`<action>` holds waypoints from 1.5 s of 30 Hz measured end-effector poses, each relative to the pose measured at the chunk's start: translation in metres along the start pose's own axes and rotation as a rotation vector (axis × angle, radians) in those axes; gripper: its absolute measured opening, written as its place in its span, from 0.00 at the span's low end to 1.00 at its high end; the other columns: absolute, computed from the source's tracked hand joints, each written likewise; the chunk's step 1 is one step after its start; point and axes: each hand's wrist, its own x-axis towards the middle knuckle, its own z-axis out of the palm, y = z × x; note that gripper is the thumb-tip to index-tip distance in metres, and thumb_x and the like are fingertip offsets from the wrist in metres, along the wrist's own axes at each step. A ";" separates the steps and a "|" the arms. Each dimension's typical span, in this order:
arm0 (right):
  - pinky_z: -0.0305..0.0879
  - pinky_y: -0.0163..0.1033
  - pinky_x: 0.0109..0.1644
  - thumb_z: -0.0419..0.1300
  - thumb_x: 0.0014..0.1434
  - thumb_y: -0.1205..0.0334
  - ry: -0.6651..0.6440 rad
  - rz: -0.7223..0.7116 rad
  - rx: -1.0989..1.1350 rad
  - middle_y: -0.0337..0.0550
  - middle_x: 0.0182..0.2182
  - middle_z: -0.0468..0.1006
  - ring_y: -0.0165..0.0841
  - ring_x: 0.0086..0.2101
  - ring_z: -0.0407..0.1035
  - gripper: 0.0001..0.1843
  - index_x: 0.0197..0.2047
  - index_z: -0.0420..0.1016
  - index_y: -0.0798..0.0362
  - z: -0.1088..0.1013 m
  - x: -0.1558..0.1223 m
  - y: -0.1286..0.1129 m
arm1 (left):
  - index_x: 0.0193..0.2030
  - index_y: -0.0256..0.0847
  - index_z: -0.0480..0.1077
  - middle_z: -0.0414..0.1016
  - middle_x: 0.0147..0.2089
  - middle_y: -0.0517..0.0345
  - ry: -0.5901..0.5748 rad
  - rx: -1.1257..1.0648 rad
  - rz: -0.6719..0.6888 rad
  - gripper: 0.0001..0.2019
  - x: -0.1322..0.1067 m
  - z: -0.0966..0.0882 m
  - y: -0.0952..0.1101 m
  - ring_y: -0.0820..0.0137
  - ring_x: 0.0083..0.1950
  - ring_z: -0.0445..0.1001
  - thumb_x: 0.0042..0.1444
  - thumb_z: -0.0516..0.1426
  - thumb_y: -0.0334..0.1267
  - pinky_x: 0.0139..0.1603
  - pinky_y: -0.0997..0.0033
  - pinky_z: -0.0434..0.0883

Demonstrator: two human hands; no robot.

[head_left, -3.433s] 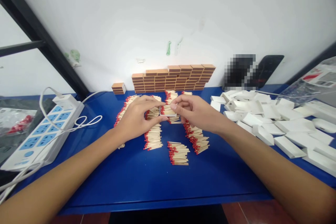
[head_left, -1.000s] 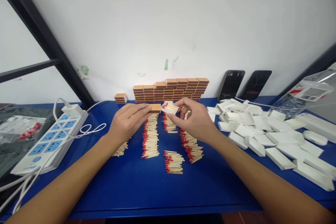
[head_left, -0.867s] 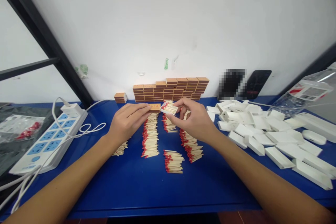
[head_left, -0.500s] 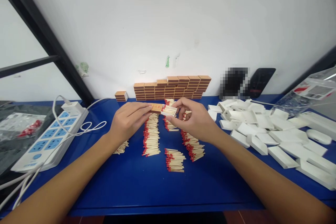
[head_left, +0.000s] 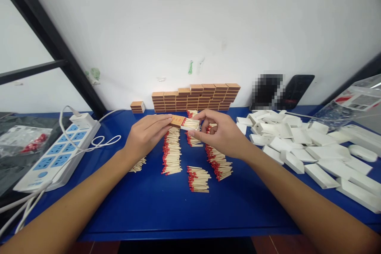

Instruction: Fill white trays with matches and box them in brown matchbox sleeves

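Note:
My left hand [head_left: 146, 131] grips the orange-brown matchbox sleeve [head_left: 177, 121]. My right hand [head_left: 216, 130] pinches the outer end of a white matchbox tray [head_left: 193, 127], which is filled with red-tipped matches. The tray sits partly inside the sleeve, its right part showing. Both are held above the blue table [head_left: 143, 210]. Below the hands lie bundles of loose matches: a long row [head_left: 172, 152], a slanted row [head_left: 219, 162] partly under my right hand, and a small pile [head_left: 199, 179] nearer the front. Another pile [head_left: 138, 165] is partly hidden by my left hand.
Stacked matchboxes [head_left: 193, 101] line the wall, with a small separate stack [head_left: 137, 106] to their left. White empty trays [head_left: 294, 139] are heaped at right. A power strip [head_left: 59, 154] with cables lies left. A phone [head_left: 297, 92] leans on the wall.
The tray and sleeve have tilted slightly, and more of the matches in the tray show beside the sleeve. Both hands keep their hold, nearly in the same place.

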 end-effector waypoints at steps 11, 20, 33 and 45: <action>0.66 0.38 0.32 0.70 0.59 0.52 0.014 -0.017 0.037 0.34 0.24 0.75 0.31 0.26 0.69 0.20 0.51 0.79 0.52 0.000 0.003 0.008 | 0.60 0.43 0.75 0.83 0.55 0.49 -0.026 -0.027 -0.141 0.22 0.008 -0.004 0.006 0.60 0.55 0.82 0.61 0.69 0.42 0.59 0.54 0.78; 0.68 0.38 0.32 0.71 0.59 0.52 -0.024 -0.036 0.049 0.41 0.34 0.80 0.30 0.28 0.69 0.22 0.54 0.81 0.54 -0.002 0.006 0.011 | 0.52 0.42 0.81 0.84 0.44 0.51 -0.151 -0.212 -0.348 0.21 0.008 -0.005 -0.002 0.63 0.45 0.79 0.56 0.70 0.51 0.49 0.60 0.76; 0.68 0.40 0.33 0.72 0.58 0.51 -0.043 -0.014 0.047 0.39 0.30 0.79 0.31 0.27 0.69 0.24 0.55 0.82 0.53 -0.003 0.006 0.012 | 0.50 0.42 0.82 0.84 0.42 0.52 -0.100 -0.221 -0.265 0.23 0.006 -0.002 -0.002 0.64 0.42 0.79 0.52 0.71 0.53 0.46 0.61 0.76; 0.64 0.38 0.31 0.69 0.60 0.49 -0.041 0.068 0.152 0.39 0.31 0.79 0.29 0.25 0.67 0.22 0.51 0.81 0.55 0.000 0.005 0.005 | 0.54 0.42 0.79 0.85 0.45 0.51 -0.125 -0.196 -0.188 0.21 0.009 -0.004 0.006 0.64 0.44 0.79 0.56 0.71 0.46 0.47 0.60 0.77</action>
